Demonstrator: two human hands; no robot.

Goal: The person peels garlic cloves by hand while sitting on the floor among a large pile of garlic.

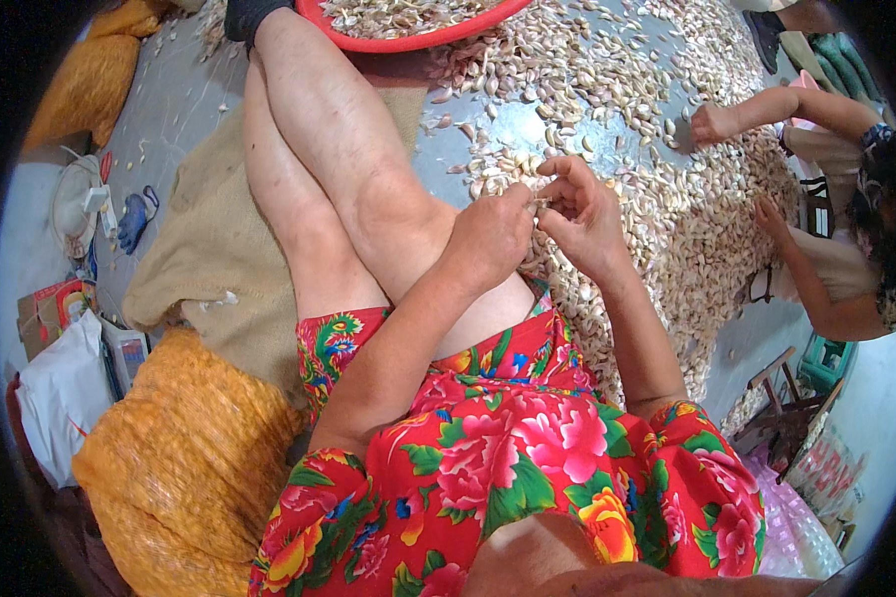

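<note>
Above the edge of a broad heap of unpeeled garlic cloves (679, 231), my two hands meet beside my bent knee. My left hand (489, 237) is closed, thumb and forefinger pinching a small garlic clove (541, 202). From the other side, the thumb and a fingertip of my right hand (588, 216) touch the same clove, while its other fingers curl loosely above. The fingers partly hide the clove, so how much skin it carries is unclear. Loose cloves (504, 168) lie on the grey floor just beyond my hands.
A red basin (418, 43) holding garlic pieces stands beyond my legs. Across the heap are a co-worker's hands (713, 124). Burlap (201, 194) lies under my legs, with an orange mesh sack (187, 455) at lower left. A blue glove (132, 224) rests on the floor.
</note>
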